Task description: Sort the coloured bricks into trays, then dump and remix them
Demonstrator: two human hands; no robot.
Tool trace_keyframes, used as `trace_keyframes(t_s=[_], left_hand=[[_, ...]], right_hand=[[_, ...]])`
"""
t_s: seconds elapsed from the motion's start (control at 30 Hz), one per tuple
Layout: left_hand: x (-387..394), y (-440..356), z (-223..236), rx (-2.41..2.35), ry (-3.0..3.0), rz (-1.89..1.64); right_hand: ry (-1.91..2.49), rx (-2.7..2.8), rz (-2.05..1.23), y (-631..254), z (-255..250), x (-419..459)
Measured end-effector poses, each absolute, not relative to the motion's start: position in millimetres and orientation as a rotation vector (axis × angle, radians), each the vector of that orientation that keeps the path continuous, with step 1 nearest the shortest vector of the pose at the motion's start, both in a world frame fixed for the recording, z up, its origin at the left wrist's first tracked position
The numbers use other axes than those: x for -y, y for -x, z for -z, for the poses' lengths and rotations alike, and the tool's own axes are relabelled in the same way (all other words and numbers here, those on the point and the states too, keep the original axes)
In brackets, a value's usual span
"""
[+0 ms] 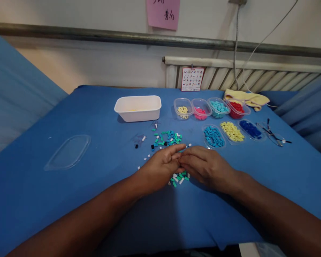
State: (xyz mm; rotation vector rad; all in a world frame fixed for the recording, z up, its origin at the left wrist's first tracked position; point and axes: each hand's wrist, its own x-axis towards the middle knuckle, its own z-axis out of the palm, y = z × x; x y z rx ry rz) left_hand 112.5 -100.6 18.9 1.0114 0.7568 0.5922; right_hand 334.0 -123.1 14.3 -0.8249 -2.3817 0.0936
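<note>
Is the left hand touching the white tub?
Apart: the head view shows blue cloth and scattered little pieces between the left hand and white tub.

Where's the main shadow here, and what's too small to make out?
Head view: a broad soft shadow darkens the cloth beside the left forearm; head view again: fine details on the bricks and chart are too small.

- Support: blue-covered table (pixel 69 210).
- Rear: white tub (pixel 139 116); four clear containers (pixel 183 103) of pieces; yellow cloth (pixel 243 96).
- Right: three shallow clear trays (pixel 221 145) of pieces; eyeglasses (pixel 274 136).
- Center: loose pieces (pixel 171 137), green, blue, white, black.
- Left: clear lid (pixel 69 151).
</note>
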Motion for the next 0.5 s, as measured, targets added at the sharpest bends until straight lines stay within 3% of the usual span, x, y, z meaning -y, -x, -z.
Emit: trace_keyframes(t_s=[0.27,0.5], left_hand=[[107.0,-115.7,-24.5,-0.805,-1.175,-0.626],[95.6,-111.5,-33.8,-0.972,-1.325,-0.825]], right_hand=[[0.901,2.293,-0.201,-340.7,-19.0,119.6],[1.475,1.978,0.061,-420.4,-16.8,79.2]])
